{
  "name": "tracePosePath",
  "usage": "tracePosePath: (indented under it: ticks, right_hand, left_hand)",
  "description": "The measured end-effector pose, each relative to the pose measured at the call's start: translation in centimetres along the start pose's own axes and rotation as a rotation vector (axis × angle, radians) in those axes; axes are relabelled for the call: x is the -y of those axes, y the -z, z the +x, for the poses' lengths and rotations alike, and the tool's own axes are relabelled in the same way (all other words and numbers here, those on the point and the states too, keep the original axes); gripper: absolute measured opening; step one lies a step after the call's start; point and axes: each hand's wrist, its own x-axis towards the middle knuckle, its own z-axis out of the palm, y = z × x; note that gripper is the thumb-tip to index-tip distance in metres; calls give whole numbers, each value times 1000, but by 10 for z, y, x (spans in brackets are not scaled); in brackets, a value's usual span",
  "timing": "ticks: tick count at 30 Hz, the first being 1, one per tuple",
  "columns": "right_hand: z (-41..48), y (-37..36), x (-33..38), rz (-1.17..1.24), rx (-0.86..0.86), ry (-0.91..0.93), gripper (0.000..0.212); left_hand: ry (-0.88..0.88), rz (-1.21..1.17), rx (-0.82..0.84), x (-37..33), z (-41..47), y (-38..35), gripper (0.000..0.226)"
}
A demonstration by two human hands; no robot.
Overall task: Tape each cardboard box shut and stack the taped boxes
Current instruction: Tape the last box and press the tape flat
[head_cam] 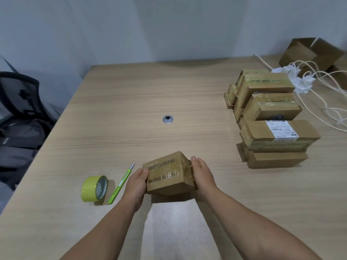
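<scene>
Small brown cardboard box (169, 174), printed top already crossed with glossy clear tape, held tilted between both hands, nearer the wearer than the round metal grommet (167, 119) and almost in line with it. Shadow beneath, so probably lifted off the pale wooden table (131, 91), though cannot tell whether a bottom edge touches.

Left hand (136, 184) clamped on the box's left end, thumb over the top edge, fingers hidden underneath. Right hand (202, 175) pressed flat to the right end, fingers together and nearly straight.

Likely light and stiff, judging by the easy two-handed hold. Slick where taped, so better gripped by the bare cardboard ends, as now.

Left of the grommet and nearer: slim green utility knife (121, 183), then a roll of yellow-green tape (94, 188) standing on edge. Right of the grommet: stack of taped brown boxes (270, 117), likely the destination. Farther right and beyond: white cables (319, 81) and open brown cartons (311, 51).
</scene>
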Motion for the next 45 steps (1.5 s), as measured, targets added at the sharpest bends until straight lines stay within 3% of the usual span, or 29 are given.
tracePosePath:
  ticks: [2, 3, 6, 9, 12, 15, 18, 22, 32, 39, 45]
  right_hand:
    - [6, 1, -8, 154, 72, -128, 84]
    - [8, 1, -12, 247, 133, -165, 82]
    - [2, -1, -6, 331, 226, -148, 43]
    - [-2, -4, -1, 249, 191, -59, 32]
    - [-7, -8, 9, 139, 141, 31, 29]
    - [-10, -9, 18, -4, 99, 120, 40]
    - [-10, -12, 20, -155, 62, 172, 49]
    - [-9, -16, 16, -225, 31, 206, 51]
    - [-7, -15, 16, -286, -2, 226, 37]
    - [-12, -11, 18, -260, 33, 244, 33]
    - [-6, 1, 18, 2, 1, 59, 45]
  left_hand:
    - [9, -15, 15, 2, -3, 0, 29]
    - [11, -11, 17, 2, -4, -1, 28]
    - [-73, 288, -81, 4, -2, -6, 29]
    - [-196, 524, -216, -1, -2, -9, 34]
    - [-181, 339, -112, -13, -7, -17, 19]
    - [-110, 189, -1, -20, -10, -21, 32]
    - [-140, 276, 70, -17, -15, -26, 41]
    - [-199, 429, 4, -10, -18, -32, 24]
    - [-97, 300, 146, -13, -2, -24, 21]
    - [-93, 237, 165, -11, -4, -21, 34]
    - [101, -146, 150, -11, -6, -4, 32]
